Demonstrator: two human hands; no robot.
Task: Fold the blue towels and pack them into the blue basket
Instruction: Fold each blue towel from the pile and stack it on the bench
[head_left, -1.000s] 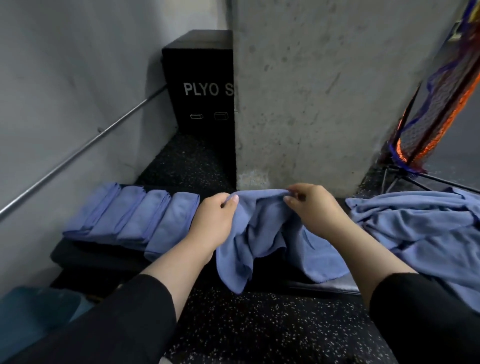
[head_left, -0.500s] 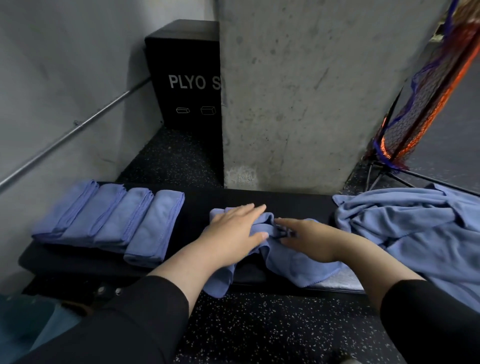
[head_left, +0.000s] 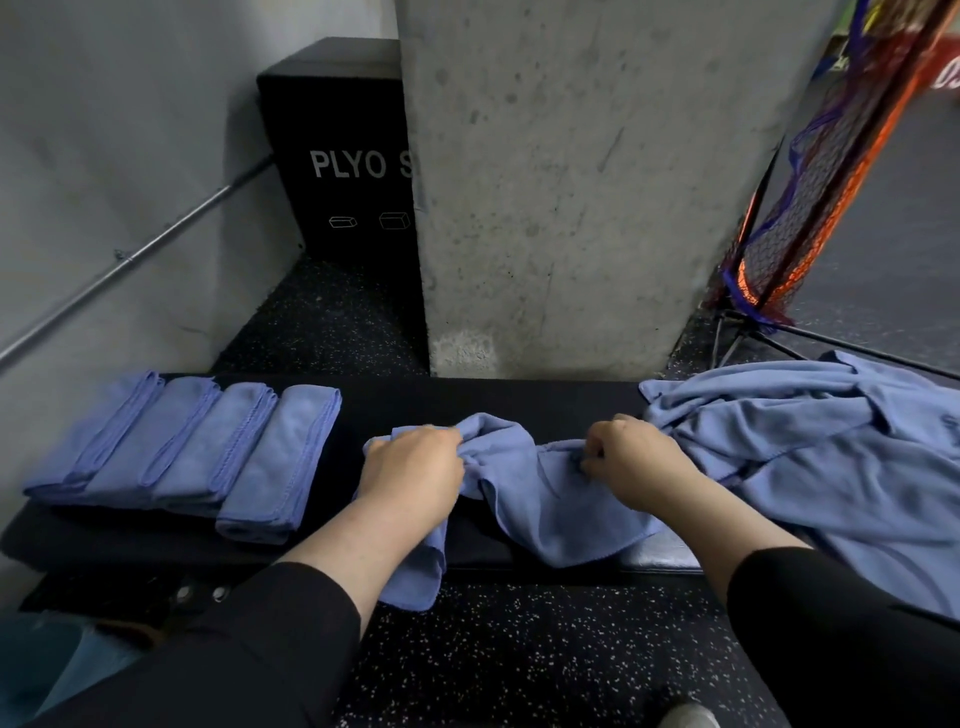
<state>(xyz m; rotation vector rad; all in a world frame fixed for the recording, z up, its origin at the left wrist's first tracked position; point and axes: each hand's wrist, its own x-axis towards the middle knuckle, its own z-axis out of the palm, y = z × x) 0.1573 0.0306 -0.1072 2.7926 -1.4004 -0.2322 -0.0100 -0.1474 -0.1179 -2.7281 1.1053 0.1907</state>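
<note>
Black bench (head_left: 519, 400), concrete pillar (head_left: 571, 182), black plyo box (head_left: 337, 130), netted frame (head_left: 810, 197)

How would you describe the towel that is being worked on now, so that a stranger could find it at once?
Start at the long black padded bench in front of the grey concrete pillar. In its middle lies one crumpled blue cloth towel, half hanging over the front edge. Unlike the four folded blue towels on the left and the loose blue towel heap on the right, both hands hold it.
</note>
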